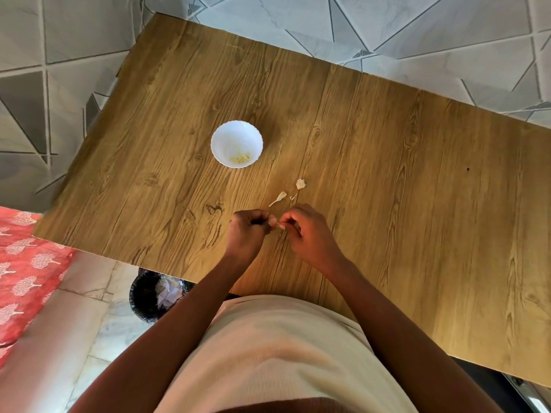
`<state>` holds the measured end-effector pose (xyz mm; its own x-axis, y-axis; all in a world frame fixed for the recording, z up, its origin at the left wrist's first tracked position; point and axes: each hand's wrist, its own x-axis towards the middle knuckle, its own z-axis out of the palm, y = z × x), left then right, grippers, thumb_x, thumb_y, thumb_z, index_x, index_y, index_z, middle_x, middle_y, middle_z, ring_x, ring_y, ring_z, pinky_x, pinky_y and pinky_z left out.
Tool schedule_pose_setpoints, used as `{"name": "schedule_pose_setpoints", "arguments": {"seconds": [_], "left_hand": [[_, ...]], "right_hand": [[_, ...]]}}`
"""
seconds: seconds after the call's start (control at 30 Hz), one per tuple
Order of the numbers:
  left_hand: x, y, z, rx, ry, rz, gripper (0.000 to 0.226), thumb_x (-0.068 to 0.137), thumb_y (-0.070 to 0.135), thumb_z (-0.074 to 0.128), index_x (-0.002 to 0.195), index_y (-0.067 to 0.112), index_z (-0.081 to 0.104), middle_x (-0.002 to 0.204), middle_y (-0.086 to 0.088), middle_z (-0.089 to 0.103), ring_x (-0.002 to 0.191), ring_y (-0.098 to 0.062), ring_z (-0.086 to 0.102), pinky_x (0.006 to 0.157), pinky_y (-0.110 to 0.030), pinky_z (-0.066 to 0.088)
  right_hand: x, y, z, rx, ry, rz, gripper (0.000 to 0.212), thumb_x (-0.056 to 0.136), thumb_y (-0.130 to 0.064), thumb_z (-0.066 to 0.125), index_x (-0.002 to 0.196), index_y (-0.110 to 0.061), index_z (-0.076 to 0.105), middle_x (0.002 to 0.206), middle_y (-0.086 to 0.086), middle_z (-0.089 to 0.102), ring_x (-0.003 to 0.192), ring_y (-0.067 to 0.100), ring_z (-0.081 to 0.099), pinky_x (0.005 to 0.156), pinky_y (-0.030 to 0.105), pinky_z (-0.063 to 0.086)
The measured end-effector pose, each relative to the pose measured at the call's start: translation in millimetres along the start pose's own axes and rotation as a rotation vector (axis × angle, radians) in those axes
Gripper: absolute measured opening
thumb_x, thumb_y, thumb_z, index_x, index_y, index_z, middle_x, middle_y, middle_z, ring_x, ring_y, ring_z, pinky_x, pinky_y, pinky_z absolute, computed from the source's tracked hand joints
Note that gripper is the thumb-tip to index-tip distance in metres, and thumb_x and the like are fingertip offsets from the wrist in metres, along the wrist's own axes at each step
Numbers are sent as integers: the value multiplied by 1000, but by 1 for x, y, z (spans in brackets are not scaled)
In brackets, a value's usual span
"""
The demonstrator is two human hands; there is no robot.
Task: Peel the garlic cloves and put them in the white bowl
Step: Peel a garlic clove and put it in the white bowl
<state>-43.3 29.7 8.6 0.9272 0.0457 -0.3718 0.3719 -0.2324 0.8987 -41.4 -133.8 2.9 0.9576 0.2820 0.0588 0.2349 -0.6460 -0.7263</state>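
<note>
A white scalloped bowl [237, 135] stands on the wooden table [387, 162], with several peeled yellowish cloves lying in its bottom. Near the table's front edge my left hand [246, 234] and my right hand [308, 234] meet, fingers curled. Between their fingertips they pinch a small garlic clove [279, 225], mostly hidden by the fingers. Just beyond the hands lie a garlic piece [300, 183], a strip of peel [278, 198] and a few smaller skin scraps.
A black waste bin [149, 296] with crumpled paper in it stands on the floor by the table's left front corner. Red patterned cloth [24, 269] lies at the far left. Tiled floor surrounds the table.
</note>
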Motion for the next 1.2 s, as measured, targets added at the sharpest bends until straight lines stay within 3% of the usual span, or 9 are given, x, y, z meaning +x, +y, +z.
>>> {"name": "schedule_pose_setpoints", "arguments": {"seconds": [0.1, 0.33, 0.47, 0.57, 0.67, 0.8, 1.03, 1.2], "left_hand": [[3, -2, 0, 41, -14, 25, 12, 93, -1, 67, 85, 2, 76, 75, -2, 70, 61, 2, 58, 60, -13, 46], [1, -11, -1, 337, 55, 219, 17, 77, -4, 81, 79, 12, 77, 76, 11, 68, 74, 4, 66, 65, -7, 49], [2, -18, -2, 404, 63, 266, 13, 78, -3, 81, 75, 9, 78, 73, 8, 69, 64, 1, 63, 63, -5, 44], [3, -22, -3, 485, 49, 300, 9, 89, 5, 75, 80, 5, 78, 74, 5, 64, 60, -3, 57, 59, -13, 42], [-2, -20, -3, 480, 66, 284, 10, 86, 7, 78, 76, 6, 74, 73, 7, 62, 60, 5, 53, 59, -3, 38], [-3, -21, -3, 381, 96, 225, 18, 71, -1, 84, 68, 10, 70, 68, 7, 64, 60, -7, 61, 57, -8, 43], [2, -18, 0, 286, 89, 235, 13, 80, -1, 82, 87, 10, 79, 86, 4, 73, 80, 4, 66, 68, -8, 50], [0, -15, 2, 240, 79, 262, 15, 78, 2, 85, 89, 11, 79, 86, 9, 72, 79, 4, 68, 67, -9, 50]], "right_hand": [[-1, 0, 2, -12, -17, -8, 5, 93, -5, 65, 92, -9, 65, 90, 1, 62, 86, 13, 54, 70, 27, 44], [-1, 0, 4, 239, -16, 256, 8, 97, -4, 62, 91, -9, 65, 82, -4, 64, 77, 1, 59, 71, 12, 43], [-3, 3, 6, 297, -24, 311, 9, 99, -6, 59, 91, -7, 62, 80, -1, 65, 75, 2, 60, 72, 11, 44], [-3, 4, 7, 309, -30, 342, 9, 100, -7, 59, 91, -6, 62, 79, 0, 66, 74, 1, 60, 71, 11, 44], [-3, 7, 7, 316, -24, 358, 10, 100, -6, 59, 90, -5, 61, 78, -1, 65, 73, -1, 59, 70, 10, 43], [-2, 8, 6, 311, -28, 376, 9, 99, -7, 61, 90, -5, 63, 81, -1, 67, 75, -2, 60, 70, 8, 42], [-3, 8, 6, 252, -86, 341, 9, 98, -5, 60, 91, -10, 63, 84, 1, 68, 82, 14, 64, 73, 28, 49], [-2, 7, 7, 242, -84, 314, 16, 96, 0, 59, 88, -13, 61, 83, -2, 67, 82, 14, 66, 72, 32, 50]]}}
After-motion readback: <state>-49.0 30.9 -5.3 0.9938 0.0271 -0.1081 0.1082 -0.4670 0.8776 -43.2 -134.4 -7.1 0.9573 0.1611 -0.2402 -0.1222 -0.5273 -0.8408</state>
